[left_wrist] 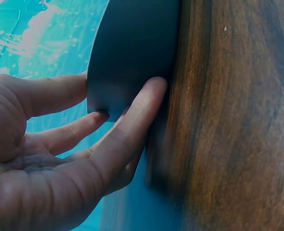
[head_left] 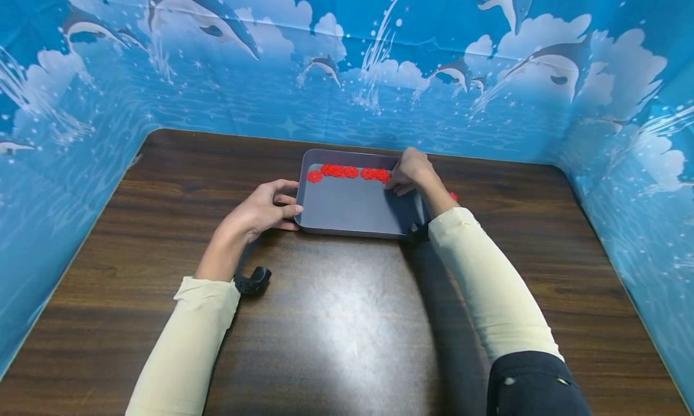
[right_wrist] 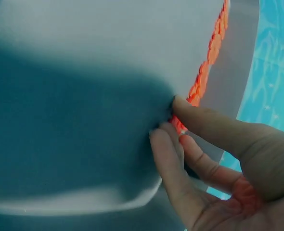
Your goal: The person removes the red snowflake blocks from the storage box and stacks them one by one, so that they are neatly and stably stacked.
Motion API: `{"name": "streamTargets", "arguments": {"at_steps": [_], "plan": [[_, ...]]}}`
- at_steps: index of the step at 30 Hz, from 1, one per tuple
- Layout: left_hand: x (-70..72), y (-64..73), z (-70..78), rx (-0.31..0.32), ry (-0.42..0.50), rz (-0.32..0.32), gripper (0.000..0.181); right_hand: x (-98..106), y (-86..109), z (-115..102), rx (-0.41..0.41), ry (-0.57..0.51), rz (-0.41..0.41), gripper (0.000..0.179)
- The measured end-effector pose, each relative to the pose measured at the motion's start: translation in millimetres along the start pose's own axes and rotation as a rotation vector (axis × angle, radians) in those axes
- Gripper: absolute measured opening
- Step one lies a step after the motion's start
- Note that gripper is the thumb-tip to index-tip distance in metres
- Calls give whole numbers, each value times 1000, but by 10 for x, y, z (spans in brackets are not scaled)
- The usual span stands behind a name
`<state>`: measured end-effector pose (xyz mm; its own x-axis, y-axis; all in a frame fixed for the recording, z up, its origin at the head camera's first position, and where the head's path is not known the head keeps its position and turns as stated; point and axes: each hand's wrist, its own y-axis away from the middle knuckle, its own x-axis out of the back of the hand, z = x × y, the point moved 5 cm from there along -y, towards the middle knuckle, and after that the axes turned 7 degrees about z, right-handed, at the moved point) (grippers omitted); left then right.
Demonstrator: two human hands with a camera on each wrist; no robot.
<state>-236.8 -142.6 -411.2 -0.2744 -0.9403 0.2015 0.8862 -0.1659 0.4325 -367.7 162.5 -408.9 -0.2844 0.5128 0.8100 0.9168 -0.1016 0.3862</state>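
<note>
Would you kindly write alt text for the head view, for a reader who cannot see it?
A person's left hand holds the left end of a grey tray, while the right hand reaches inside, at the right end of a broken row of red discs. The tray sits on a brown table before blue dolphin-print cloth.

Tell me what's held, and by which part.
Left grip: gray tray, at its left end. Right grip: at the red pieces; whether it holds one cannot be told.

Discs (head_left: 338, 171) inside the tray (head_left: 352, 206) (far side), tray on the table (head_left: 336, 319)
</note>
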Motion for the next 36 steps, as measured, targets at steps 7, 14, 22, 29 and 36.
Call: {"name": "streamTargets", "arguments": {"at_steps": [7,14,22,29,36], "plan": [[6,-3,14,-9,3,2,70,18,35,-18,41,-51,4,28],[-4,-12,17,-18,7,-5,69,63,335,-151,23,-64,16,18],[1,-12,19,-15,-1,3,69,22,351,-126,-68,-188,-85,15],[0,-8,26,-12,-2,-5,71,27,336,-66,-88,-428,-164,12],[3,0,14,-19,-6,-1,71,146,370,-33,-115,-518,-203,13]]}}
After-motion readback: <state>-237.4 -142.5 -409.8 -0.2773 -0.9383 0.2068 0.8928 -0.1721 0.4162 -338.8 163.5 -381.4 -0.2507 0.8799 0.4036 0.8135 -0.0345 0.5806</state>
